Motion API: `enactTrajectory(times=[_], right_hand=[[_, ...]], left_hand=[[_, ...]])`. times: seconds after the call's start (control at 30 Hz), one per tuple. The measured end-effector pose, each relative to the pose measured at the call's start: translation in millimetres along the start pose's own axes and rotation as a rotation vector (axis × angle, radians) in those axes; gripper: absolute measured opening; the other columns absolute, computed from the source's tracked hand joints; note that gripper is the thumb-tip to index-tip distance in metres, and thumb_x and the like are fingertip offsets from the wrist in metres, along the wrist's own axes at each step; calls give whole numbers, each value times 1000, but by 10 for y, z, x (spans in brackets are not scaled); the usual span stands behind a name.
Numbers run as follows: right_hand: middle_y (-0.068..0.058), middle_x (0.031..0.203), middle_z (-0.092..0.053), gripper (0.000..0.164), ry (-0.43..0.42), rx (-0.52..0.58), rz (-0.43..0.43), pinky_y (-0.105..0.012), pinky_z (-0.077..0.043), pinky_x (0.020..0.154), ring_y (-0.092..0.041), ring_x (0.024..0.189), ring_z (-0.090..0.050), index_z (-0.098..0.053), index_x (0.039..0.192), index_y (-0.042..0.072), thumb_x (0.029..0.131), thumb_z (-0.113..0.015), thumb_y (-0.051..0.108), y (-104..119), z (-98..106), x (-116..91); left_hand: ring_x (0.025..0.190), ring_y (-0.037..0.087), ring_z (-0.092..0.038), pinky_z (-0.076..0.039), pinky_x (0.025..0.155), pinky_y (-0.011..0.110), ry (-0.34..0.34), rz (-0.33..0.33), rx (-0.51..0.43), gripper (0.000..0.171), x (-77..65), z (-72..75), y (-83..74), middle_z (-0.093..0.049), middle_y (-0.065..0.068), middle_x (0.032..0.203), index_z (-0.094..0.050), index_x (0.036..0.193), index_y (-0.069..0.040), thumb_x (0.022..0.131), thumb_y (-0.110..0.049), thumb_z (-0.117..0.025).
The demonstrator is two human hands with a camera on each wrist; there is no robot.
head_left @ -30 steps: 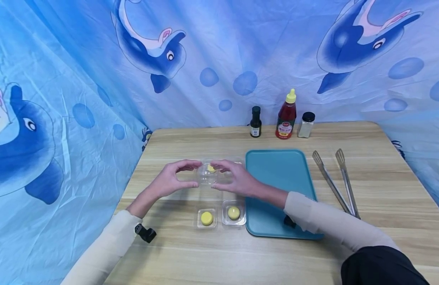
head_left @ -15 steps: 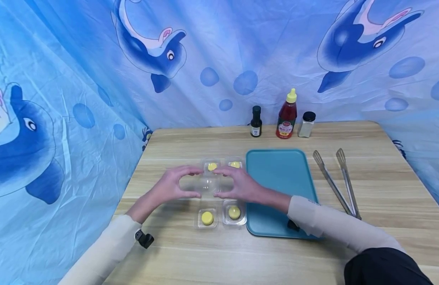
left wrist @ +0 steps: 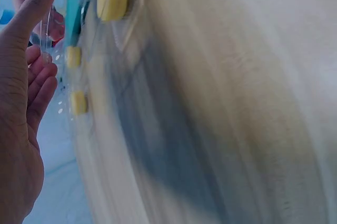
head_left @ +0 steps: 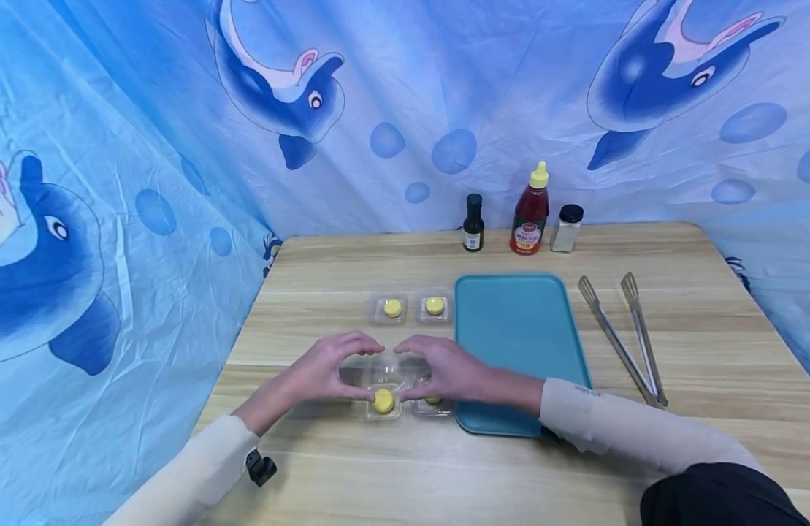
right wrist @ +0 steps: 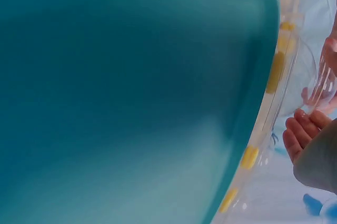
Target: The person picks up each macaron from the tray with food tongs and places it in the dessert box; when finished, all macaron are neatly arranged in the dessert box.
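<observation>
Between both hands is a clear plastic domed lid (head_left: 388, 374), close over the front left clear box that holds a round yellow cake (head_left: 383, 401). My left hand (head_left: 329, 369) grips the lid's left side with thumb and fingertips. On the opposite side my right hand (head_left: 449, 369) pinches its edge, and its thumb partly hides a second yellow cake (head_left: 434, 400) in the front right box. In the right wrist view the lid (right wrist: 322, 84) shows between the hands. Farther back, two clear boxes hold a yellow cake (head_left: 393, 307) and another yellow cake (head_left: 434, 306).
A teal tray (head_left: 516, 314) lies right of the boxes, under the right forearm. Metal tongs (head_left: 618, 340) rest beyond it. At the back stand a small dark bottle (head_left: 473, 223), a red sauce bottle (head_left: 529, 212) and a black-capped jar (head_left: 566, 228).
Both hands have carried the clear lid toward the person, from over the back left box to the front left one. The back boxes have come into full view.
</observation>
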State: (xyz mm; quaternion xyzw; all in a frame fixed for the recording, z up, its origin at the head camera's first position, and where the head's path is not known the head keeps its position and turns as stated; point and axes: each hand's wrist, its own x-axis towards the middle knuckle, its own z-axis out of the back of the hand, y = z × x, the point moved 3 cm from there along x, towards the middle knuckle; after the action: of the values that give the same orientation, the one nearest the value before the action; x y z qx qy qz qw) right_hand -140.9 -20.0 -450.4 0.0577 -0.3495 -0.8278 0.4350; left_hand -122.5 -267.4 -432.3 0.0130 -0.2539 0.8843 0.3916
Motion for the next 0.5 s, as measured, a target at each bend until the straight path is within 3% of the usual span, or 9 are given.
enactTrajectory(times=[0.37, 0.5], right_hand=[[-3, 135, -69, 79, 69, -56, -32, -34, -56, 104, -18, 121, -66, -63, 140, 9, 78, -96, 45, 106, -113, -92], [-4, 132, -70, 78, 65, -71, -6, -35, -57, 103, -18, 119, -67, -64, 137, 8, 76, -97, 44, 141, -140, -94]], left_hand=[[121, 13, -65, -57, 105, 38, 58, 12, -3, 83, -95, -105, -87, -66, -8, 132, -68, 137, -13, 70, -52, -99], [119, 11, -65, -57, 104, 35, 67, 0, 19, 81, -120, -116, -98, -66, -8, 130, -67, 135, -14, 70, -51, -99]])
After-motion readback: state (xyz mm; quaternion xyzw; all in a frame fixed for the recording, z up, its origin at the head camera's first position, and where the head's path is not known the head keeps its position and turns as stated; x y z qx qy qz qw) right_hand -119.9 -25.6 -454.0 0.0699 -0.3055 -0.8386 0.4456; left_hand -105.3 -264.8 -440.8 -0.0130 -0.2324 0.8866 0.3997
